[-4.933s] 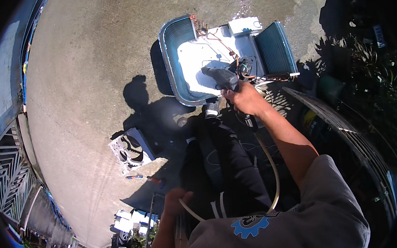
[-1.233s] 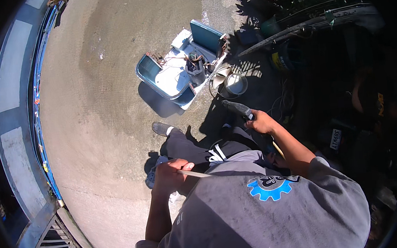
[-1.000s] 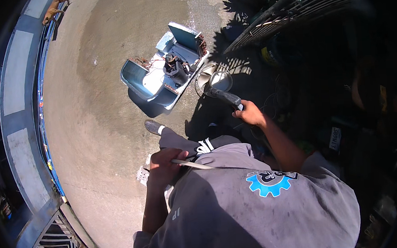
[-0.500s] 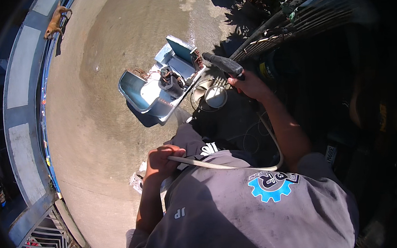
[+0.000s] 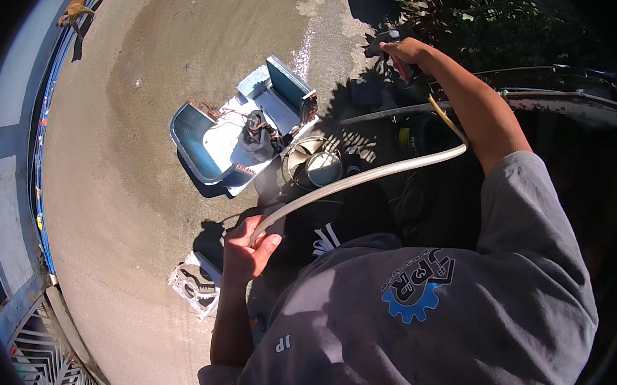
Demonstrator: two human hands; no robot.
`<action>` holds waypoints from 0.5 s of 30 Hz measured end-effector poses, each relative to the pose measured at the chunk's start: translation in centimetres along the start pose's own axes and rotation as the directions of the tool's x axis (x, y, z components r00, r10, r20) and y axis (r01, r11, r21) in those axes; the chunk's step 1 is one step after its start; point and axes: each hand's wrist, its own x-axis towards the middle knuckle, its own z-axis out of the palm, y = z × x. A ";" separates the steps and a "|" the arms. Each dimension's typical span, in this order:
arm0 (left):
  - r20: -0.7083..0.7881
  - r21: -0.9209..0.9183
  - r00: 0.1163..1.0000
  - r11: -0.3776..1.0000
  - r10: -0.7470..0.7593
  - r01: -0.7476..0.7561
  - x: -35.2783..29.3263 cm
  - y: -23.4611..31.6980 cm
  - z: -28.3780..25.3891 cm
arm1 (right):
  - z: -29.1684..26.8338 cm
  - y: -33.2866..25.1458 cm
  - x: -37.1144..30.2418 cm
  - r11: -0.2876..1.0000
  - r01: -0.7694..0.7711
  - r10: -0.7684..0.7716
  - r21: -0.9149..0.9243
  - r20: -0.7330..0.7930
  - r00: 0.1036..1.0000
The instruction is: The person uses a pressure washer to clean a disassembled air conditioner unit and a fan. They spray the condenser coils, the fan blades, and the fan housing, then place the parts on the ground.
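In my left hand [image 5: 245,251] is a pale hose [image 5: 365,177], which runs in a curve across my front toward the right arm. My right hand [image 5: 413,51] is stretched out far to the right, gripping a dark spray gun [image 5: 401,66] with an orange-red part. Its nozzle end is hard to make out against the dark plants. In front of me on the wet concrete lies an opened air conditioner unit [image 5: 223,145], its coils and dark compressor [image 5: 256,142] exposed. Next to it stands a round fan [image 5: 302,153], apart from both hands.
A white plastic casing part [image 5: 195,285] lies at the left by my forearm. Leafy plants [image 5: 482,16] and a pale rail [image 5: 567,103] border the right. A brown dog [image 5: 76,14] is at the far left, near a blue-grey wall [image 5: 7,185].
My right hand has swung the spray gun away from the unit, farther out toward the plants. The hose has lifted off my shirt. The dog has moved toward the upper edge.
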 end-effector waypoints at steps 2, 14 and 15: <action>-0.084 0.048 0.991 0.993 -0.104 0.108 0.3 -4.3 1.3 | -1.2 -1.1 3.4 0.998 -0.004 0.006 -0.064 0.043 0.999; -0.353 0.133 0.713 0.722 -0.606 0.679 11.5 -23.1 22.3 | -15.6 6.3 27.2 0.997 0.066 -0.079 0.043 0.488 0.869; -0.296 0.125 0.707 0.707 -0.642 0.696 14.3 -22.9 24.0 | -15.7 7.6 28.4 0.995 0.056 -0.094 0.085 0.541 0.836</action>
